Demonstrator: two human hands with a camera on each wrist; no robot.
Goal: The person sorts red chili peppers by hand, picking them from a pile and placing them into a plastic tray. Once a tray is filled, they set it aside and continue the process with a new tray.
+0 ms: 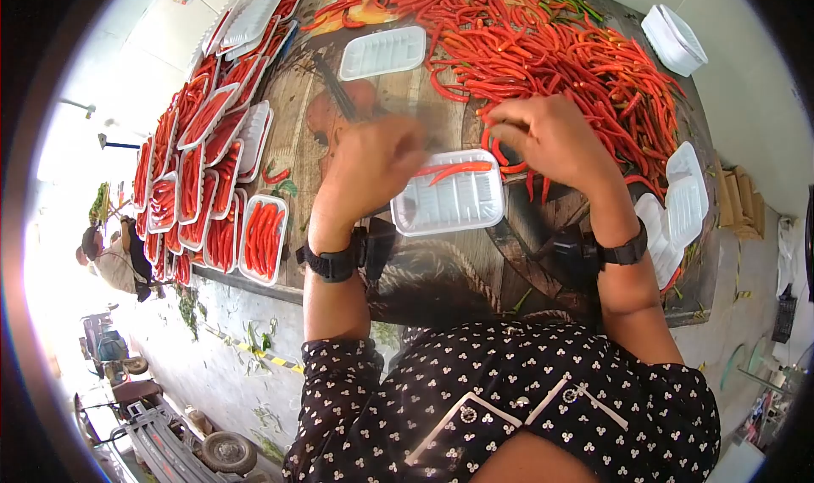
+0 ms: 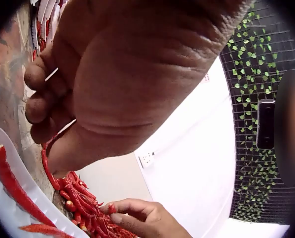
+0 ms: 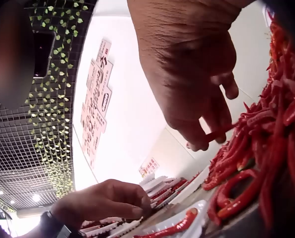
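A white plastic tray [image 1: 449,212] lies on the table in front of the person, with a couple of red chili peppers [image 1: 462,168] along its far side. My left hand [image 1: 377,162], blurred in the head view, hovers at the tray's left edge; its fingers [image 2: 37,110] are loosely bent, with no pepper seen in its grasp. Beyond the tray's far right corner, my right hand [image 1: 555,139] pinches a red chili pepper [image 3: 219,134] between thumb and fingertips, beside the big chili heap [image 1: 543,55].
Filled chili trays [image 1: 199,178] are stacked along the table's left side. One bare white tray [image 1: 383,53] lies toward the back. More white trays [image 1: 685,199] sit at the right edge, and a white container [image 1: 674,40] stands at the back right corner.
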